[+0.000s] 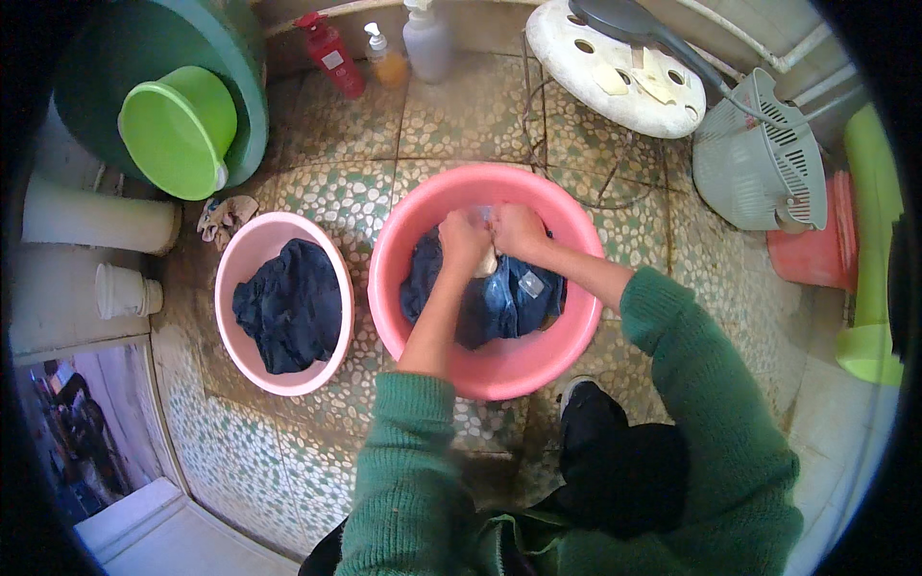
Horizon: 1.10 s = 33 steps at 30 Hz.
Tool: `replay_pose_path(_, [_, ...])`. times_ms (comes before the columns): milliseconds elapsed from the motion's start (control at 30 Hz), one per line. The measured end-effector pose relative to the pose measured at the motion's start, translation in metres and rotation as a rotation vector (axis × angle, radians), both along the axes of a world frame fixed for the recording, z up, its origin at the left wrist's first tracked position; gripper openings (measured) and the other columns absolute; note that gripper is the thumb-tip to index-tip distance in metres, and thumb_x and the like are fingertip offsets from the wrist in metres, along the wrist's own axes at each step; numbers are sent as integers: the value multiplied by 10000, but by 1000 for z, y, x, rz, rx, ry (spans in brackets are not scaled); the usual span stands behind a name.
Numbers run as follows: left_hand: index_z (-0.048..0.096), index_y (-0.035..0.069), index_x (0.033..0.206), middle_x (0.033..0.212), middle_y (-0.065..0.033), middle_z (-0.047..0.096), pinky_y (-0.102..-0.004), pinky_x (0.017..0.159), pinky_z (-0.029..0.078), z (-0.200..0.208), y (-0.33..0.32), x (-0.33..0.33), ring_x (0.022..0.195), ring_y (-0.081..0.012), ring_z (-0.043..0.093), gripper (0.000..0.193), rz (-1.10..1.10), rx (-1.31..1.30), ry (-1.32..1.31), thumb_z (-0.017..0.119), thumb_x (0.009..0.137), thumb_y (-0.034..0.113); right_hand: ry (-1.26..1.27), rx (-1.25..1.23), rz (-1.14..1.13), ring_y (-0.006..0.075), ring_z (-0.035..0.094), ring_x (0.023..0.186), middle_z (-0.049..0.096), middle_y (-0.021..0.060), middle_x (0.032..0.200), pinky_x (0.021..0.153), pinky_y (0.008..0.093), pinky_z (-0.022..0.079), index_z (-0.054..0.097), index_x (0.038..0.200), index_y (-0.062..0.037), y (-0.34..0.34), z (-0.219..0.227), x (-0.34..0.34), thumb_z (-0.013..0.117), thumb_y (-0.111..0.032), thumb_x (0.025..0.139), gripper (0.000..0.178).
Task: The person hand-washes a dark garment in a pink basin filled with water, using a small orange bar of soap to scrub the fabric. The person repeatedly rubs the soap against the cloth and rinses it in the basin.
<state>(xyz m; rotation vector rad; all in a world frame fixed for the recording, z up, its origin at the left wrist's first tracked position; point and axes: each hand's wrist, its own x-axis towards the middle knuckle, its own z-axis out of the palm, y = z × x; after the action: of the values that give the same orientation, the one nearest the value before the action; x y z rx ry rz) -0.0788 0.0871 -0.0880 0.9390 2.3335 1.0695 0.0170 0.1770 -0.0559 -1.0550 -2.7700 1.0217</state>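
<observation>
Both hands are over the far half of a large pink basin [384, 317] on the floor. In it lies a wet blue denim garment [499, 307], with a small pale patch on it. My left hand [464, 240] is closed on the garment. Close beside it, my right hand [519, 230] is closed on the garment too. A cream-coloured bit of cloth [487, 263] shows below and between the hands; I cannot tell whether it is part of the garment. The fingertips are mostly hidden.
To the left, a pale pink basin [226, 331] holds dark blue cloth [293, 307]. A green basin [178, 134] leans in a big green tub [252, 106]. Several bottles [427, 43] stand at the back. A white stool [567, 67] and grey basket [740, 163] are right. My foot is near the basin.
</observation>
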Motion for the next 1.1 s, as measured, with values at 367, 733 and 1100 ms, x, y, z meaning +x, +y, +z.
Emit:
replay_pose_path(367, [732, 1, 913, 912, -258, 703, -491, 833, 552, -1, 28, -5, 912, -412, 691, 185, -69, -343, 75, 691, 773, 115, 158, 32, 118, 405, 661, 909, 669, 257, 916, 788, 488, 521, 674, 949, -1, 5, -51, -1, 626, -78, 732, 235])
replay_pose_path(733, [692, -1, 991, 910, -45, 704, -274, 705, 539, 67, -61, 23, 795, -124, 656, 201, 98, 389, -820, 741, 796, -11, 446, -674, 70, 116, 617, 867, 643, 30, 931, 804, 287, 519, 619, 1045, -9, -12, 32, 56, 676, 8, 857, 197])
replay_pose_path(1100, [655, -7, 1014, 888, -49, 673, -261, 706, 501, 93, -98, 73, 769, -117, 614, 148, 85, 495, -834, 679, 872, -44, 490, -296, 227, 278, 644, 819, 659, 123, 856, 757, 378, 515, 627, 904, -17, -35, 77, 83, 666, -14, 813, 99])
